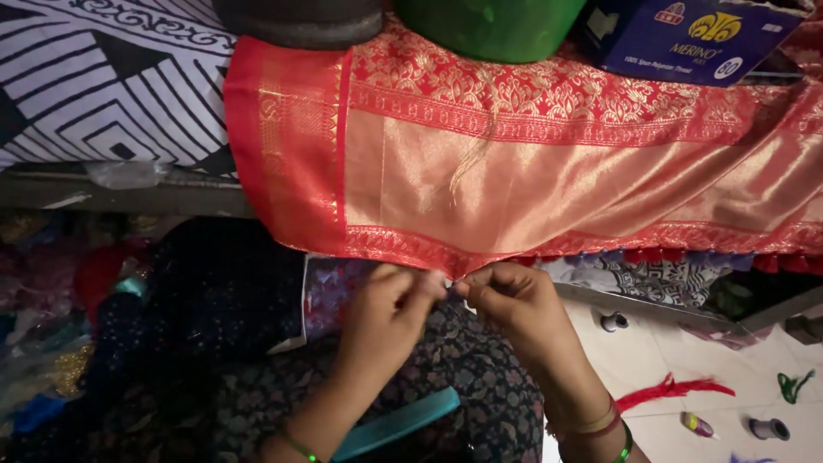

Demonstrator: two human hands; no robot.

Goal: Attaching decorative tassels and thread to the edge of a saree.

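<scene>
**A:** Report the hand positions, left to right.

**B:** The left hand (387, 307) sits just left of the contact point; the right hand (512, 302) sits just right of it. Both sets of fingertips meet at the lower hem of the red and gold silk cloth (531, 171). The left fingers (426, 283) are pinched together on the hem edge. The right fingers (473, 290) are also pinched there. Whether a thread or needle lies between them is too small to tell.

**A:** Where does the cloth lie from the fingers?

**B:** Directly above and beyond them. It is draped over a raised ledge, and its bordered hem hangs down to fingertip level. The long axis of the hem runs left to right, crossing both hands. The two hands are about equally near; both touch it.

**A:** Describe the cloth.

**B:** Glossy gold centre panel, red bands woven with gold floral pattern above and below, a solid red end panel to the left of the fingers. To the right of the fingers, short red tassels (651, 255) hang along the hem.

**A:** Surroundings?

**B:** Above the fingers, a green container (489, 26) and a blue box (686, 39) rest on the cloth. Below right, thread spools (767, 428) and a red thread tuft (673, 390) lie on the pale floor.
</scene>
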